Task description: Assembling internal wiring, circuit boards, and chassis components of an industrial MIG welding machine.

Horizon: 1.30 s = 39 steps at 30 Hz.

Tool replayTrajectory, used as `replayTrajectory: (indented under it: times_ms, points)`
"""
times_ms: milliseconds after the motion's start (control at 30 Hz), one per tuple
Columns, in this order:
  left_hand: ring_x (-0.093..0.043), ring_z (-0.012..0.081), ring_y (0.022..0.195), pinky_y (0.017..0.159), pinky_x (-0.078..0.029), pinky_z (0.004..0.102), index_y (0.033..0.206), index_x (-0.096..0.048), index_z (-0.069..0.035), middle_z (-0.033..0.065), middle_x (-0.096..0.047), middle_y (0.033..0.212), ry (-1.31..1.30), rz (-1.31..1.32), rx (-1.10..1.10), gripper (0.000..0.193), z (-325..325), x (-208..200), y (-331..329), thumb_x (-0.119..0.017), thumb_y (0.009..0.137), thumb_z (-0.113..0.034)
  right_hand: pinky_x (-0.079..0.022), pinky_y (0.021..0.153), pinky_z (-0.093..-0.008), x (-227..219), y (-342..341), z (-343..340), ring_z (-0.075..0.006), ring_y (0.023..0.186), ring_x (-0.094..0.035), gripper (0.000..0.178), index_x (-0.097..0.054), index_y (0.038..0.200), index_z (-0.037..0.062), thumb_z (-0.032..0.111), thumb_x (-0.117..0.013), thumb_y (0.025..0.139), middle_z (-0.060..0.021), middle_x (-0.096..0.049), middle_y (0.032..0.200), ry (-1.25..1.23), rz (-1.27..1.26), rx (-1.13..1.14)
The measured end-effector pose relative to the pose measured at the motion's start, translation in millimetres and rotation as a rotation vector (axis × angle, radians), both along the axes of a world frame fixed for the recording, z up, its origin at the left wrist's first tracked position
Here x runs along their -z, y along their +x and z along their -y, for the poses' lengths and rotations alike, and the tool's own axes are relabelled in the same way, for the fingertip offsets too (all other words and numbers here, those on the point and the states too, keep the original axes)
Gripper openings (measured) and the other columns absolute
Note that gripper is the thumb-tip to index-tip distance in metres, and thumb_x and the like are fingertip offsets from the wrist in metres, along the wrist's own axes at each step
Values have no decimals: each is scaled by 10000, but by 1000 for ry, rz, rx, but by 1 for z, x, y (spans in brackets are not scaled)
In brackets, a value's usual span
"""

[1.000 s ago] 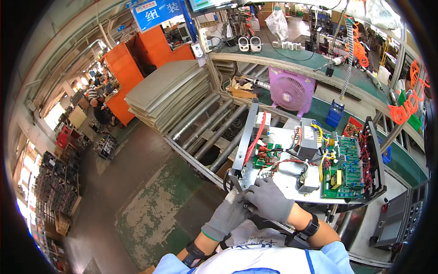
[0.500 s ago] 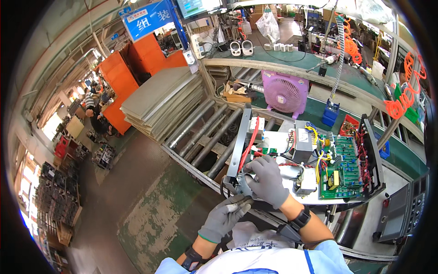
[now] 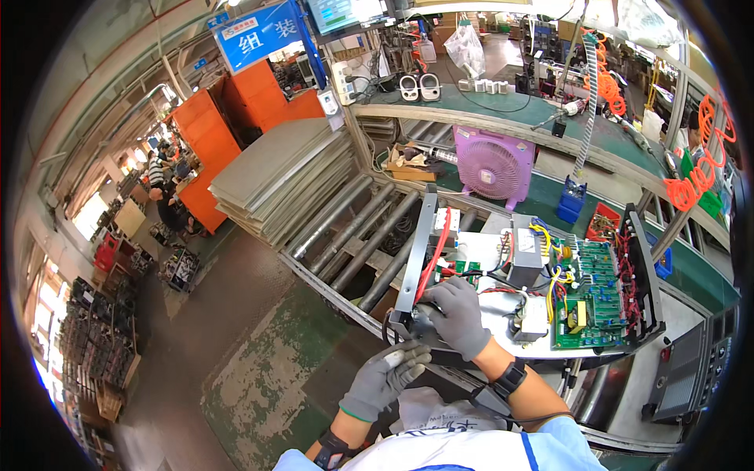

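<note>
my right hand [image 3: 459, 314] lies flat on the open metal box [image 3: 503, 290], near its left wall, fingers spread and holding nothing. my left hand [image 3: 385, 377] (grey glove too) curls at the box's near left corner; i cannot tell if it grips. a purple fan [image 3: 493, 165] stands far behind.

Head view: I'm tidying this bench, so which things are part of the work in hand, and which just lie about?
In hand: open metal chassis; its grey side panel; green circuit board; left hand; right hand.
Lying about: purple fan; blue bin; red tray; stacked grey sheets.
</note>
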State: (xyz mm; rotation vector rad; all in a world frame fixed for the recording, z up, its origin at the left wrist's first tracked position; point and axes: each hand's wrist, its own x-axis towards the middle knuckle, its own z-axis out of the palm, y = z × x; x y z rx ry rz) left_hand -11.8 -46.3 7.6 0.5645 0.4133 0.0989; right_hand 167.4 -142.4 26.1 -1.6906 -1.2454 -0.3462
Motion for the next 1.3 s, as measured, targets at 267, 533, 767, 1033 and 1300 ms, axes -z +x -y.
replayTrajectory:
  times_ms: [267,533,767,1033,1300]
  points:
    - [-580,358,1088,858,-564,350,1250,-417,125,277,-519,1224,30,-65,5,360,-7,2,4,-390,936,-48,-419,773,-410,-11,8,0,-284,860,-532,163,-604,840,91,163,-684,718,-71,-595,837,-96,21,-40]
    - [-600,373,1045,834,-575,382,1247,-391,151,296,-507,1230,48,-84,-17,382,-10,-2,3,-399,915,-37,-438,708,-412,-15,3,-4,-308,802,-545,154,-585,781,68,181,-673,725,-97,-590,791,-121,-151,-18]
    - [-588,383,1064,842,-572,394,1258,-381,146,301,-497,1241,0,-66,10,392,-15,6,6,-409,909,-31,-466,698,-400,-16,-8,-5,-301,779,-593,182,-599,833,49,125,-706,706,-123,-617,789,-47,-267,77]
    - [-570,392,1093,875,-558,392,1214,-410,130,298,-513,1213,-73,-9,42,331,-17,9,6,-403,918,-18,-490,723,-409,-3,-13,-13,-337,828,-630,240,-555,983,29,89,-653,772,-163,-646,865,43,-444,71]
    - [-583,378,1070,849,-571,374,1263,-402,120,264,-517,1221,-34,-46,27,391,-14,9,6,-424,912,-51,-472,709,-411,-8,-15,-3,-327,775,-596,118,-605,902,43,102,-629,803,-136,-618,799,12,-439,2]
